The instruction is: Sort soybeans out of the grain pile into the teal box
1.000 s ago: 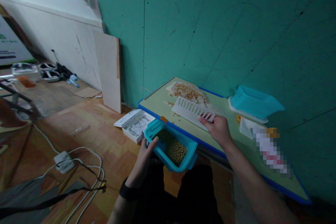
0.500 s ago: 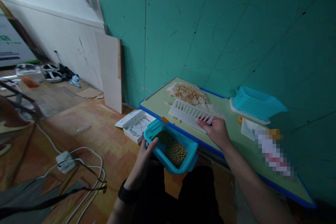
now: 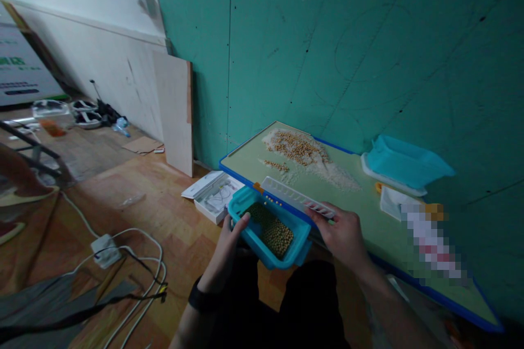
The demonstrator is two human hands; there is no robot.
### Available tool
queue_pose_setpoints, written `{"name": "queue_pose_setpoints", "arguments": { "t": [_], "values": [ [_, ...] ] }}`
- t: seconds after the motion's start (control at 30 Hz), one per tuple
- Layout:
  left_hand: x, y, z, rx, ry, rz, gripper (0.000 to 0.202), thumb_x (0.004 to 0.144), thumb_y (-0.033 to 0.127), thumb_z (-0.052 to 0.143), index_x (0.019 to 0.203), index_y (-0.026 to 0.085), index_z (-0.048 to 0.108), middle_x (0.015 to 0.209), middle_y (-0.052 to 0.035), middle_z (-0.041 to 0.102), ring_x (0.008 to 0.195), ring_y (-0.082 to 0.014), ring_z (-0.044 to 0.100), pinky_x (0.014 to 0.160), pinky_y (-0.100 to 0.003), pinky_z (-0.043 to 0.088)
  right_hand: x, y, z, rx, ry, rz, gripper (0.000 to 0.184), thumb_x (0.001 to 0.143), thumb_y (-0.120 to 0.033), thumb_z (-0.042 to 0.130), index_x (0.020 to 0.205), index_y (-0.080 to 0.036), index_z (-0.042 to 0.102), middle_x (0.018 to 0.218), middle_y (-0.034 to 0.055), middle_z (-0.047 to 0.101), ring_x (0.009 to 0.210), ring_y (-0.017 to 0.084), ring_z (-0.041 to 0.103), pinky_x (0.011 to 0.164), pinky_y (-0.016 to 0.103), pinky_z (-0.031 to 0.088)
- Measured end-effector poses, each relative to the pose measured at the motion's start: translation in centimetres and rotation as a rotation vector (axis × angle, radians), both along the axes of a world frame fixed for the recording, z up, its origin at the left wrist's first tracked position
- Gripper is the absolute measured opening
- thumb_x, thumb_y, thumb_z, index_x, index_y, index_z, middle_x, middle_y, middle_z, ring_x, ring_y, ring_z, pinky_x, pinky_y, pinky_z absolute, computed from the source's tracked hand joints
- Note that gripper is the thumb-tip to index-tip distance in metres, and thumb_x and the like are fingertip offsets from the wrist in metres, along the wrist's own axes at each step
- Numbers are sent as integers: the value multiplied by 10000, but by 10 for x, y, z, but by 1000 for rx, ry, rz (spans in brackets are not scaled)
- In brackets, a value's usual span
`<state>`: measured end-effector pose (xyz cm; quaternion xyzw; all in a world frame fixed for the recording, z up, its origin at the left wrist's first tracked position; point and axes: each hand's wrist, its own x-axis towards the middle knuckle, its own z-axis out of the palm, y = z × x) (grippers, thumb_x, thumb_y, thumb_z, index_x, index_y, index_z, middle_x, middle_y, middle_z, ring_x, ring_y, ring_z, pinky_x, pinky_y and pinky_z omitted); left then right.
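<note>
My left hand [image 3: 230,240] grips the near-left rim of a turquoise plastic tub [image 3: 286,253] half full of yellow beans [image 3: 273,232], held just below the edge of a green table [image 3: 245,161]. My right hand [image 3: 340,230] is closed on a white slotted comb-like board [image 3: 295,199], which lies at the table's front edge right above the tub. A few beans sit along the board's edge over the tub. Farther back on the table lies a pile of beans mixed with white grains [image 3: 305,152].
A turquoise container on a white lid [image 3: 403,163] and a white tray [image 3: 393,200] stand at the table's right. On the wooden floor lie an open white box [image 3: 210,193], a power strip with cables [image 3: 107,251] and a leaning board [image 3: 178,112].
My right hand has dragged the white slotted board from the middle of the table to its front edge, sweeping beans into the tub. My left hand kept holding the tub.
</note>
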<state>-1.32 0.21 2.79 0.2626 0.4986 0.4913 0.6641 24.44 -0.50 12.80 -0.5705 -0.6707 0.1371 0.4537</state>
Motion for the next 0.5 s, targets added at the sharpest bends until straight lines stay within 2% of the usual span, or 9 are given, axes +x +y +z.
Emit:
{"name": "queue_pose_setpoints", "arguments": {
  "t": [0.1,0.17,0.33,0.5],
  "values": [
    [-1,1,-3,-1,-17,-17,909,883,767,873,1596,321,530,1482,-179,743,1218,-402,807,819,-472,736,0,3,3,6,17,21,260,963,-494,786,914,-271,910,898,87,910,810,330,888,701,368,699],
    [-1,1,-6,7,-19,-14,898,883,771,869,1588,324,538,1483,-167,742,1209,-394,809,819,-459,733,7,17,7,28,26,-5,280,946,-514,792,899,-264,908,903,96,911,846,346,891,751,392,710],
    [-2,4,-11,11,8,8,926,877,776,871,1602,309,535,1506,-181,735,1193,-390,812,814,-453,731,24,86,19,47,49,-54,338,860,-550,820,849,-219,888,916,120,911,914,366,884,849,442,701],
    [-9,7,-15,2,42,19,1025,824,819,899,1643,339,510,1528,-179,729,1138,-361,833,787,-425,723,10,151,19,-28,65,-88,255,780,-452,885,803,-200,849,821,109,886,873,359,874,865,456,687]
  ]
}}
